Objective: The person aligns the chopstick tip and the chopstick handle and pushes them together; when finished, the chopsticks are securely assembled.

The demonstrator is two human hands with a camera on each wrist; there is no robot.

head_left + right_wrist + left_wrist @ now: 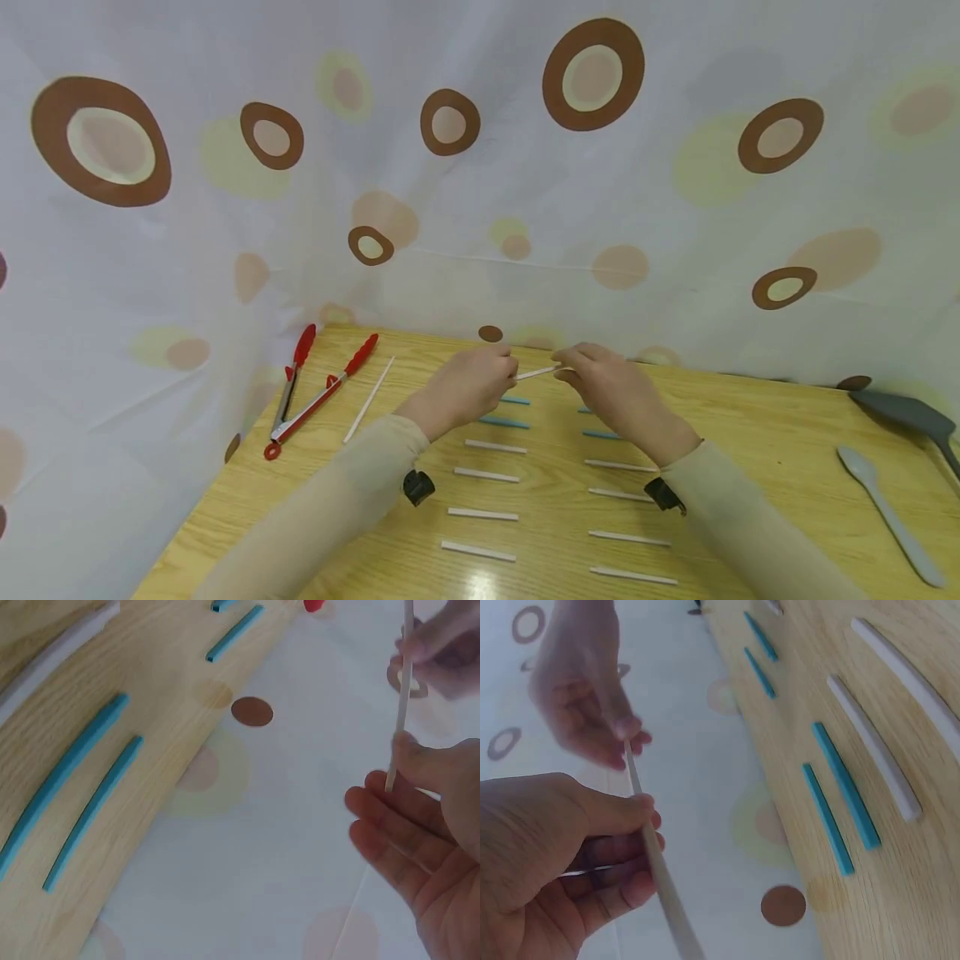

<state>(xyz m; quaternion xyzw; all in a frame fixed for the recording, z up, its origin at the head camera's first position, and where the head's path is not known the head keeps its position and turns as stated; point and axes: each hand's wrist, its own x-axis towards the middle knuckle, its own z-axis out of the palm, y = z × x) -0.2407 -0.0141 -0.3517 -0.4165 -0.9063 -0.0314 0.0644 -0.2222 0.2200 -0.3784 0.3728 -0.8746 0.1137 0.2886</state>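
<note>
Between thumb and fingertips, my left hand (pixel 470 385) pinches a slim white stick (pixel 537 372), shaped like a chopstick. My right hand (pixel 611 392) pinches the same stick near its other end. In the left wrist view the stick (pixel 669 904) looks thicker toward the camera and thinner toward the right hand (pixel 585 690). The right wrist view shows its thin end at the right thumb, with the other fingers (pixel 397 847) spread loosely below. Both hands are raised over the table's far edge. Beneath them lie short blue sticks (pixel 504 422), partly covered by the hands.
Short white sticks (pixel 483 514) lie in a left column, with more white sticks (pixel 630 538) in a right column. Farther left are a longer white stick (pixel 369 400) and red-tipped tongs (pixel 311 408). A grey spoon (pixel 888 512) and a dark turner (pixel 903 415) lie right. A patterned curtain (pixel 480 192) hangs behind.
</note>
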